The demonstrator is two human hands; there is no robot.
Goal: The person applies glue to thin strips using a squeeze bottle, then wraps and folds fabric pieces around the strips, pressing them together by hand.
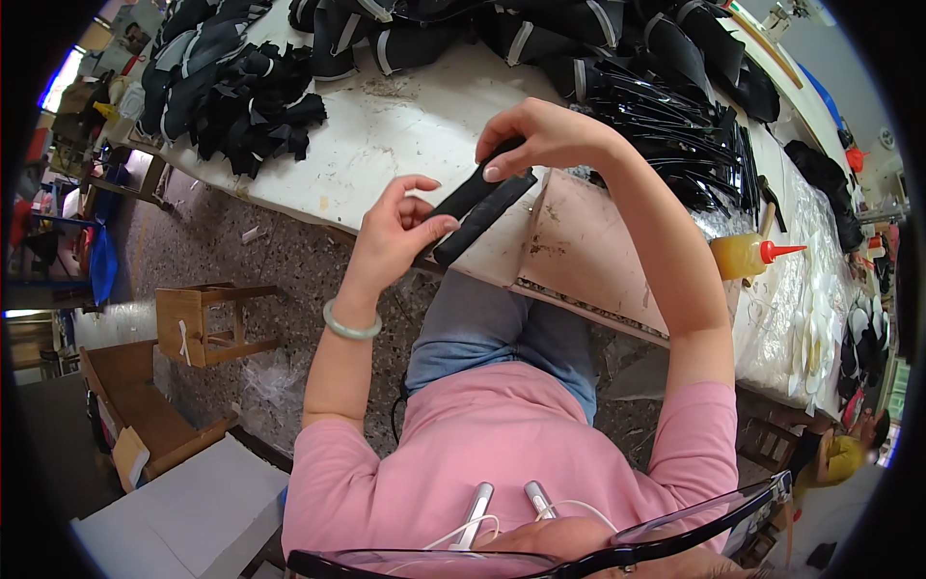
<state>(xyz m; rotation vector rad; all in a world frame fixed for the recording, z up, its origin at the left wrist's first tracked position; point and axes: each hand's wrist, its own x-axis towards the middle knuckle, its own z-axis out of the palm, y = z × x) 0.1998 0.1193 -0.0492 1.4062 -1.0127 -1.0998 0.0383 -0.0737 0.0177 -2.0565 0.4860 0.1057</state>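
Observation:
Both hands hold a black, padded-looking strip (464, 199) slantwise above the table's near edge. A second dark length (487, 220) runs beside it; whether this is the same piece folded over or a separate one, I cannot tell. My left hand (394, 230) pinches the lower end between thumb and fingers, with a pale bangle on that wrist. At the upper end, my right hand (545, 140) grips the strip with thumb and curled fingers. Beneath the right forearm lies a pale, stained board (598, 241) on the white table (386, 130).
Black fabric scraps (253, 111) are heaped at the far left, and dark pieces with grey trim (521, 39) at the back. Glossy black strips (666, 135) lie right, near a yellow bottle with a red nozzle (735, 257). A wooden stool (207, 323) stands on the floor at left.

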